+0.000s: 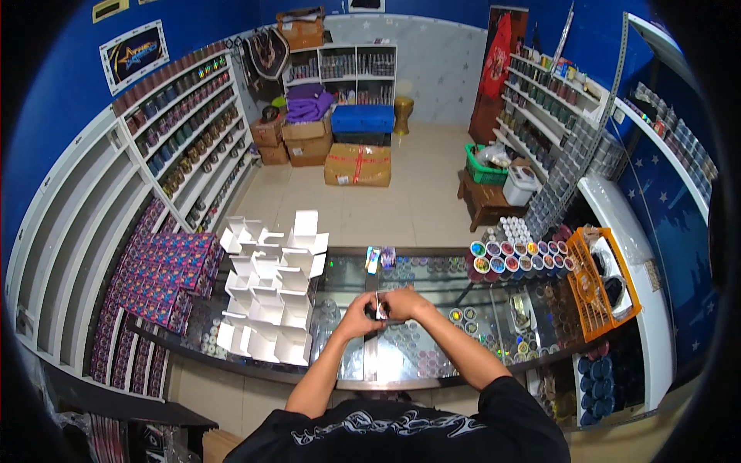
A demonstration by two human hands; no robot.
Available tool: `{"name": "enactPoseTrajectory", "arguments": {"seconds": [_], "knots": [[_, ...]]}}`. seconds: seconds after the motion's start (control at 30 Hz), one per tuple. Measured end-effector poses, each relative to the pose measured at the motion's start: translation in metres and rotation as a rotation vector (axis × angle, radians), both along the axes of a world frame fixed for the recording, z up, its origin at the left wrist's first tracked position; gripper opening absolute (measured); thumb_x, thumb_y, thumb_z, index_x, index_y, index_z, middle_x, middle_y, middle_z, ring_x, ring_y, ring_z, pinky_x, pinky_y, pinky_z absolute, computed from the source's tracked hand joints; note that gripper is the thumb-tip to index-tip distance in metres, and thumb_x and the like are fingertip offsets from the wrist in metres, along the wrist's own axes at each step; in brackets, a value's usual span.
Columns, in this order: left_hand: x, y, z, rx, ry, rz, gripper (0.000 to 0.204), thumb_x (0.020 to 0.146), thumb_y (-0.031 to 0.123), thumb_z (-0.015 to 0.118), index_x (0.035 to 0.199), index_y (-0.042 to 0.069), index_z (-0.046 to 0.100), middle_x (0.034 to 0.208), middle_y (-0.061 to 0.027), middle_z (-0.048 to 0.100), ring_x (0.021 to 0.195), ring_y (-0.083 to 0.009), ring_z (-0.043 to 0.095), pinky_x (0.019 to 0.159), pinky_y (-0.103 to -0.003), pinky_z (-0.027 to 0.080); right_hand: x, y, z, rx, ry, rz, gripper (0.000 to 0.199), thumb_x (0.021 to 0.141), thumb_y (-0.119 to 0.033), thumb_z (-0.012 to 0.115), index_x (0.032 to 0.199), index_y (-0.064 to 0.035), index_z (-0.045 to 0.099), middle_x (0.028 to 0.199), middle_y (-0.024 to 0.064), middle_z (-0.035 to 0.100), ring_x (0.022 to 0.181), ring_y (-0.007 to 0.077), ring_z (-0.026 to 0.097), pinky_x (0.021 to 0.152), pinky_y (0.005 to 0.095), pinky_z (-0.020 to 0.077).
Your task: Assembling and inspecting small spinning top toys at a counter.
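The left hand (358, 317) and right hand (401, 303) meet above the glass counter (349, 361), fingers closed around a small dark-and-white object (381, 311) between them; open white boxes (292, 309) stand to the left; jars (521, 258) and an orange basket (593, 305) sit to the right.

1. Poster (133, 55) on the blue wall, upper left: pale lettering beside a gold-edged star on a dark ground, in a white frame.
2. Black shirt (386, 424): a flowing silvery-white design like stylised script, not legible as words.
3. Patterned boxes (174, 262), purple, pink and blue, stacked at left: repeated printed panels, too small to read.
4. Round lids (519, 257) in rows at right: multicoloured printed discs, any wording unreadable.
5. Small packs (373, 260) on the worktop (350, 359): colourful print, illegible.
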State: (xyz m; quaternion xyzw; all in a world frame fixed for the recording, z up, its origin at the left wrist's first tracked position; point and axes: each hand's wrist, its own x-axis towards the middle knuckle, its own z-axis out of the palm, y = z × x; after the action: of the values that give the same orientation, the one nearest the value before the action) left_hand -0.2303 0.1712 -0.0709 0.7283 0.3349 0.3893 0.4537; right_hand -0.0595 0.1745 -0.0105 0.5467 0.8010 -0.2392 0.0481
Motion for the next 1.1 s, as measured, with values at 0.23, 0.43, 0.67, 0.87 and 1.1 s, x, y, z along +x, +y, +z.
{"name": "enactPoseTrajectory", "arguments": {"seconds": [0.23, 0.43, 0.67, 0.87, 1.1], "knots": [[-0.001, -0.001, 0.007, -0.009, 0.037, 0.008, 0.045, 0.050, 0.007, 0.080, 0.078, 0.008, 0.044, 0.086, -0.0056, 0.051, 0.083, -0.0215, 0.050, 0.078, -0.031, 0.043, 0.003, -0.008, 0.010, 0.258, 0.065, -0.092, 0.010, 0.068, -0.018, 0.065, 0.070, -0.0097, 0.069, 0.077, 0.0139, 0.066, 0.083, 0.0313, 0.064, 0.099, 0.0570, 0.0306], [-0.004, -0.003, 0.005, -0.042, 0.053, -0.001, 0.048, 0.050, 0.009, 0.081, 0.078, 0.007, 0.043, 0.094, -0.0080, 0.054, 0.089, -0.0230, 0.052, 0.082, -0.032, 0.043, 0.012, -0.013, 0.009, 0.255, 0.143, -0.036, 0.009, 0.066, -0.013, 0.065, 0.074, -0.0113, 0.068, 0.073, 0.0088, 0.067, 0.075, 0.0304, 0.064, 0.091, 0.0503, 0.0380], [-0.002, -0.004, 0.009, -0.052, 0.073, 0.002, 0.048, 0.050, 0.008, 0.082, 0.078, 0.007, 0.044, 0.093, -0.0073, 0.053, 0.087, -0.0213, 0.052, 0.079, -0.031, 0.043, 0.014, -0.009, 0.002, 0.228, 0.170, -0.003, 0.014, 0.064, -0.010, 0.066, 0.077, -0.0096, 0.069, 0.074, 0.0088, 0.067, 0.073, 0.0272, 0.064, 0.081, 0.0391, 0.0417], [0.000, -0.003, 0.010, -0.003, 0.079, 0.009, 0.048, 0.049, 0.007, 0.081, 0.079, 0.007, 0.044, 0.089, -0.0060, 0.053, 0.083, -0.0191, 0.052, 0.076, -0.030, 0.044, 0.012, -0.012, 0.006, 0.244, 0.137, -0.004, 0.014, 0.065, -0.009, 0.063, 0.078, -0.0105, 0.069, 0.073, 0.0100, 0.067, 0.074, 0.0285, 0.063, 0.081, 0.0410, 0.0416], [-0.004, -0.006, 0.012, -0.128, -0.006, -0.028, 0.046, 0.052, 0.003, 0.078, 0.082, 0.006, 0.043, 0.102, -0.0066, 0.058, 0.093, -0.0173, 0.052, 0.083, -0.030, 0.043, 0.021, -0.029, 0.003, 0.685, 0.861, -0.489, 0.020, 0.068, 0.005, 0.052, 0.081, -0.0017, 0.066, 0.074, 0.0111, 0.065, 0.063, 0.0178, 0.061, 0.056, 0.0287, 0.0473]]}}
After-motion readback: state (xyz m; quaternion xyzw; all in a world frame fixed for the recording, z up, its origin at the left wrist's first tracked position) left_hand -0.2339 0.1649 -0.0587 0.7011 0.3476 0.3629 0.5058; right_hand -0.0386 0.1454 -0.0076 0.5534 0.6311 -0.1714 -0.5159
